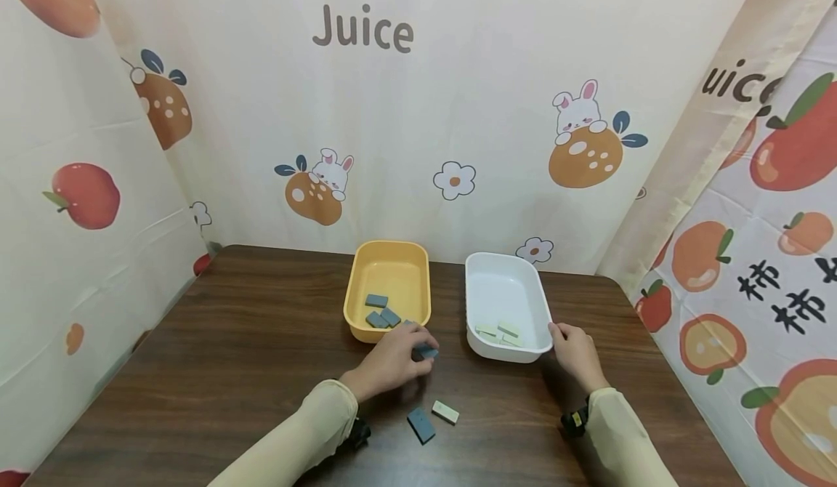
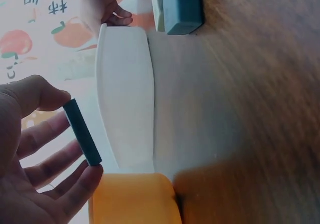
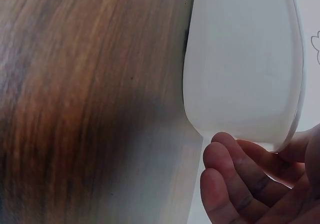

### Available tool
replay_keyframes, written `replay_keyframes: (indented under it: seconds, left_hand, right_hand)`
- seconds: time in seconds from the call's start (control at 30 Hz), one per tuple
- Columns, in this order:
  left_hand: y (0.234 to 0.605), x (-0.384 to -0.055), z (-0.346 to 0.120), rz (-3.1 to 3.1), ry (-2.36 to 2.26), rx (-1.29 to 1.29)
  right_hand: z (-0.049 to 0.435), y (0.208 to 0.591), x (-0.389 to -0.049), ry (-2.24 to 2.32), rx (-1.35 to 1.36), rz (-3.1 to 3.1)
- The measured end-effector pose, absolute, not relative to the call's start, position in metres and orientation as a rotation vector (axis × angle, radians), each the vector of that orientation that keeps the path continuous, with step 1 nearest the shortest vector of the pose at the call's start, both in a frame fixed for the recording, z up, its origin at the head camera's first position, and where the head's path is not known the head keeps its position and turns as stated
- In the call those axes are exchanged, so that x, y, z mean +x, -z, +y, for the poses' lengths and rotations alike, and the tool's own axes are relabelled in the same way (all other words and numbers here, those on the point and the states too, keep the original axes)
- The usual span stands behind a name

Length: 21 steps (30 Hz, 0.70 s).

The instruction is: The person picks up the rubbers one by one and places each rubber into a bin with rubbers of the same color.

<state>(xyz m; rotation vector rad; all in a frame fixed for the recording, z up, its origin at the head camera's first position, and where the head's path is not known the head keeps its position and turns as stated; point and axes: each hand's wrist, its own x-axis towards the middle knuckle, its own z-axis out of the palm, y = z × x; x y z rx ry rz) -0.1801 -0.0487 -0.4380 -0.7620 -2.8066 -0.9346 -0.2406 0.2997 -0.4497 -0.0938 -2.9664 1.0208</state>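
Observation:
In the head view my left hand (image 1: 392,360) is just in front of the yellow bin (image 1: 353,321). It pinches a dark blue-grey block (image 2: 82,131) by its ends, between thumb and fingers. Several similar blocks (image 1: 376,301) lie inside that bin. At the front right corner of the white bin (image 1: 506,354), my right hand (image 1: 577,352) grips the rim with thumb and index finger, its other fingers below. Pale green blocks (image 1: 508,328) lie in the white bin's near end. On the table before my left hand are a loose blue-grey block (image 1: 421,426) and a pale green block (image 1: 445,412).
The two bins stand side by side near the back of the brown wooden table (image 1: 261,341). A printed curtain (image 1: 405,123) hangs right behind the table and along both sides.

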Motion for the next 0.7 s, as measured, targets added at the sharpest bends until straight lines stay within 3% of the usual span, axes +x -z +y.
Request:
replay_keyframes:
  seconds: [0.7]
  left_hand:
    - [0.432,-0.194,-0.065,-2.697,1.020,-0.715]
  right_hand:
    - [0.299,0.450,-0.239,-1.010,-0.112,-2.968]
